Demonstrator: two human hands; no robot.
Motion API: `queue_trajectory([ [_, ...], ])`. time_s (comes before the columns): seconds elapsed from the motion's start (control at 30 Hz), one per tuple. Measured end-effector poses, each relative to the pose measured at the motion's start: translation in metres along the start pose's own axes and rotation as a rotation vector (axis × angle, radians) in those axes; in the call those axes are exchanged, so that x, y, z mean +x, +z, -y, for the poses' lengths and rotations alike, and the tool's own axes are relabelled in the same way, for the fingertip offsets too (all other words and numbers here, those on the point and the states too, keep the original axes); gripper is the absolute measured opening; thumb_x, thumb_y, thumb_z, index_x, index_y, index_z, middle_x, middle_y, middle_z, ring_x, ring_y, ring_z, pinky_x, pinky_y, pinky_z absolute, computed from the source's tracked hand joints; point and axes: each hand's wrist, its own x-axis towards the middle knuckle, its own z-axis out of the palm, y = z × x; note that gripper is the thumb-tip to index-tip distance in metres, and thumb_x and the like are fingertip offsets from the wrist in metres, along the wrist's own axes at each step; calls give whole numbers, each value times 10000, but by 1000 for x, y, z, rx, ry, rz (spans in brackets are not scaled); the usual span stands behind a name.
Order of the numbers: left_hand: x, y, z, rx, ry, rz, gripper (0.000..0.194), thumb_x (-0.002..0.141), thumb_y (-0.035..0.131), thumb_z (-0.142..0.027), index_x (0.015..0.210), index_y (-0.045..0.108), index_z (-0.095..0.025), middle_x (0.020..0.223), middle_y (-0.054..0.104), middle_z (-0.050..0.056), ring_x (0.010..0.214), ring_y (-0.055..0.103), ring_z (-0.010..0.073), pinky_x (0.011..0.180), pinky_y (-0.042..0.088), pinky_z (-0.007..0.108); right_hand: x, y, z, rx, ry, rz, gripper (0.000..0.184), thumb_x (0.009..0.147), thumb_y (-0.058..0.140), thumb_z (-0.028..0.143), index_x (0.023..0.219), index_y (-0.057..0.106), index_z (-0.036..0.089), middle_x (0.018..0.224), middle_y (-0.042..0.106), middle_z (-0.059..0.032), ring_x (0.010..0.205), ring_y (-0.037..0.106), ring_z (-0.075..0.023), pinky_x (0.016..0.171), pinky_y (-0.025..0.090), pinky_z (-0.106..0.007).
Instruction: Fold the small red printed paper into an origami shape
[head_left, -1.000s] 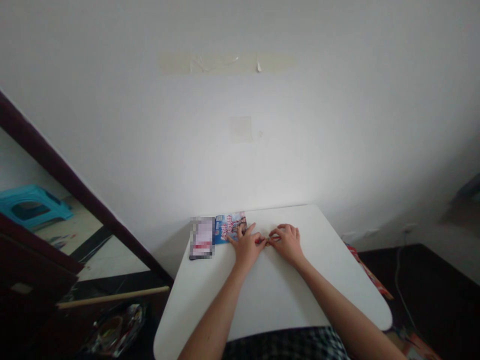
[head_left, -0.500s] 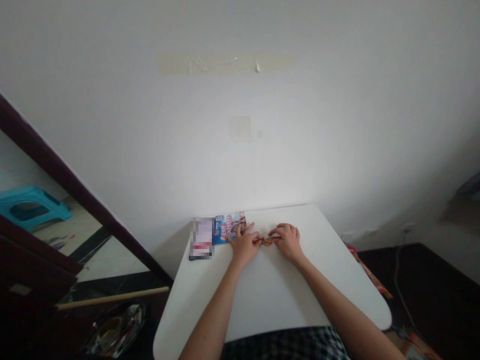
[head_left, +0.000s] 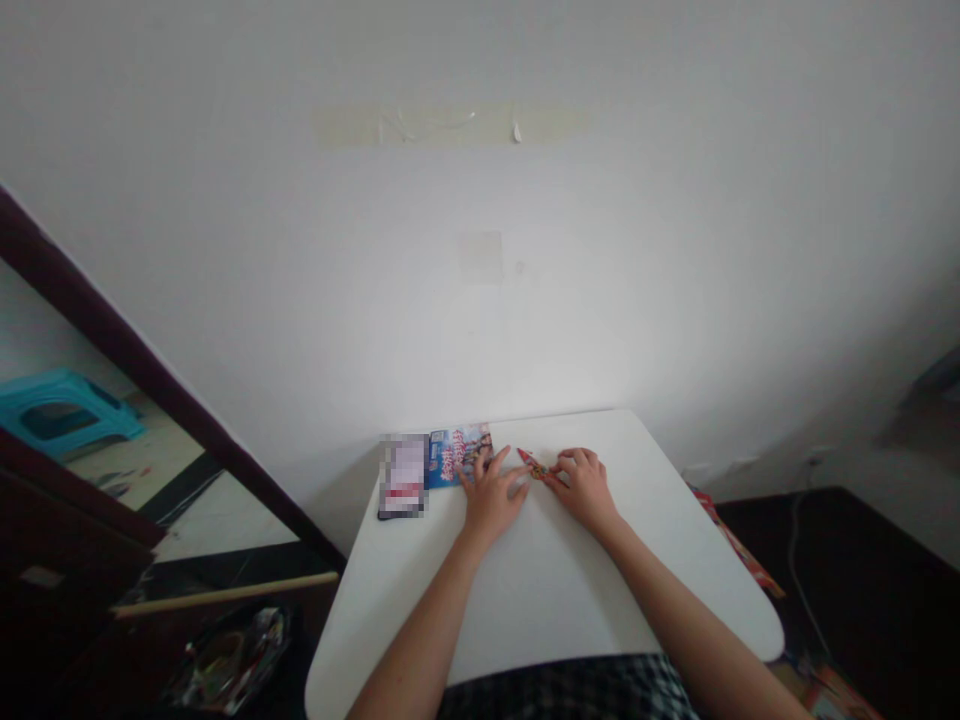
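Note:
Between my hands is a small, narrow red strip (head_left: pixel 531 463) with a green and yellow patterned part; it looks like folded paper, though its exact kind is too small to tell. My right hand (head_left: pixel 585 487) pinches its right end between thumb and fingers, and the other end points up and to the left. My left hand (head_left: pixel 491 498) is just left of the strip with its fingers spread. Its fingertips lie near the lower right edge of a blue printed leaflet (head_left: pixel 448 460). Whether a left fingertip touches the strip, I cannot tell.
A pixelated, dark-edged flat object (head_left: pixel 403 475) lies left of the leaflet on the white table (head_left: pixel 551 590). The table's far edge meets the wall (head_left: pixel 600 300). A blue plastic stool (head_left: pixel 67 410) shows at left, and a bag-lined bin (head_left: pixel 229 660) stands on the floor.
The red strip has turned from lying level between both hands to slanting up and left. My left hand has let go of its left end and spread its fingers; my right hand has shifted slightly right.

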Motion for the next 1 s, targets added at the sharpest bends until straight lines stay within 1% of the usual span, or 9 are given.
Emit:
queue_trajectory([
  [0.13, -1, 0, -1, 0, 18, 24, 325, 885, 586, -470, 1196, 643, -547, 1565, 405, -91, 1472, 216, 350, 1129, 4, 766, 1, 0, 1, 21, -11, -3, 205, 894, 624, 438, 920, 716, 256, 1233, 639, -60, 1228, 457, -286, 1015, 388, -476],
  [0.3, -1, -1, -1, 12, 4, 46, 350, 888, 569, -512, 1233, 611, -555, 1563, 413, -74, 1464, 238, 342, 1131, -3, 760, 2, 1, -1, 78, -73, 49, 134, 892, 595, 308, 923, 720, 272, 1317, 637, -11, 1295, 426, -290, 1100, 314, -544],
  [0.37, 0, -1, -1, 14, -12, 46, 363, 884, 566, -530, 1244, 600, -559, 1559, 419, -59, 1462, 246, 343, 1129, 6, 761, 2, 2, -3, 102, -93, 81, 156, 872, 590, 249, 946, 723, 286, 1309, 646, 1, 1316, 419, -279, 1113, 303, -551],
  [0.5, 0, -1, -2, 22, -37, 49, 385, 875, 557, -568, 1257, 599, -545, 1551, 429, -17, 1467, 245, 338, 1139, 15, 744, 3, 3, -9, 144, -124, 110, 272, 828, 553, 155, 963, 740, 298, 1257, 672, 0, 1329, 419, -259, 1115, 314, -529],
  [0.7, 0, -1, -3, 38, -38, 40, 511, 791, 607, -664, 1288, 571, -550, 1541, 434, 2, 1465, 229, 361, 1147, 11, 726, 4, 2, -12, 214, -159, 79, 255, 838, 537, 183, 966, 739, 271, 1100, 716, -33, 1244, 480, -250, 1080, 366, -471],
  [0.77, -1, -1, -2, 34, -23, 41, 509, 791, 631, -633, 1290, 565, -556, 1542, 431, -5, 1463, 229, 363, 1146, 27, 728, 4, 2, -11, 212, -161, 56, 268, 827, 540, 163, 983, 734, 262, 1095, 715, -38, 1229, 490, -247, 1070, 378, -462],
  [0.83, -1, -1, -2, 26, -17, 33, 459, 820, 630, -572, 1276, 584, -546, 1536, 436, -4, 1459, 241, 357, 1147, 51, 729, 3, 2, -11, 197, -169, 34, 284, 817, 546, 146, 1000, 730, 260, 1138, 703, -44, 1222, 499, -243, 1057, 394, -459],
  [0.93, -1, -2, -1, 19, -27, 31, 381, 844, 634, -487, 1225, 650, -488, 1542, 427, 1, 1454, 257, 348, 1160, 73, 710, 2, 3, -11, 171, -213, 16, 325, 802, 534, 104, 1004, 728, 269, 1233, 675, -37, 1242, 495, -233, 1063, 398, -475],
  [1.0, -1, -2, -1, 19, -26, 37, 362, 842, 645, -460, 1204, 667, -471, 1551, 416, -5, 1455, 257, 342, 1164, 60, 707, 2, 4, -10, 164, -247, 21, 366, 790, 512, 70, 1008, 725, 273, 1276, 660, -24, 1282, 474, -230, 1086, 382, -501],
])
